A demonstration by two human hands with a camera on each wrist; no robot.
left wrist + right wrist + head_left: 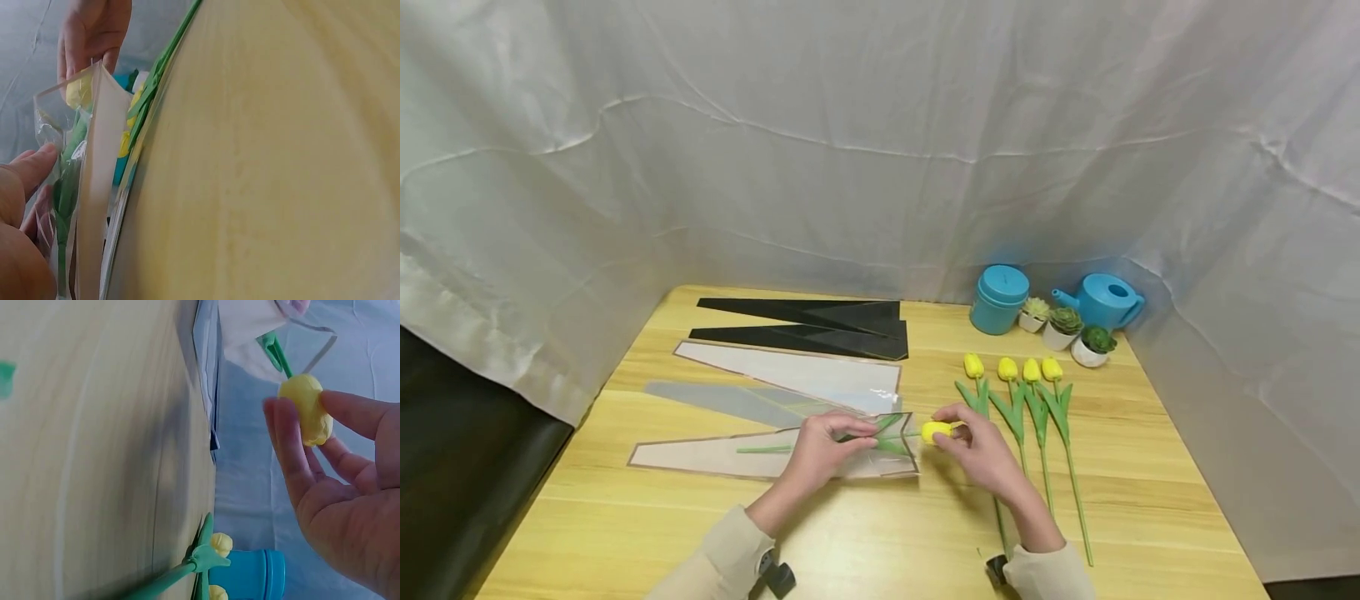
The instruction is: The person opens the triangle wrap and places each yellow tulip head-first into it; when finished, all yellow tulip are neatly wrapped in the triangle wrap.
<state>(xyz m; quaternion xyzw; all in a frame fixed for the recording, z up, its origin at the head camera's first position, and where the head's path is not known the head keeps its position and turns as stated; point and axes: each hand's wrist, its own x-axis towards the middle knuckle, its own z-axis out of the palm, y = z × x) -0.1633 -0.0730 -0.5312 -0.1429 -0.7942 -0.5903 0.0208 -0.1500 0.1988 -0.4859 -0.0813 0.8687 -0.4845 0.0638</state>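
Near the centre of the head view, a yellow tulip (891,447) is laid along a clear-fronted sleeve (700,457): its stem (763,450) and leaves (65,194) are enclosed, while its bloom (936,432) is left just outside the notched mouth (913,458). The bloom is pinched between thumb and fingertips by the right hand (981,450), as is seen at the right of the right wrist view. The sleeve is gripped close to its mouth by the left hand (827,446); whether a leaf is caught in the same pinch cannot be told. For the insertion that seems in hand, the flower is best fed straight along the sleeve's length, with only light pressure put on the bloom so that it is not crushed or twisted off. The leaves should be kept gathered along the stem, since spread tips could be snagged on the mouth or bent backward. The film should be held apart rather than squeezed flat, so that the stem can be slid freely. Room should be left beside the loose tulips (1007,369) at right of centre, which could be brushed by the right forearm.
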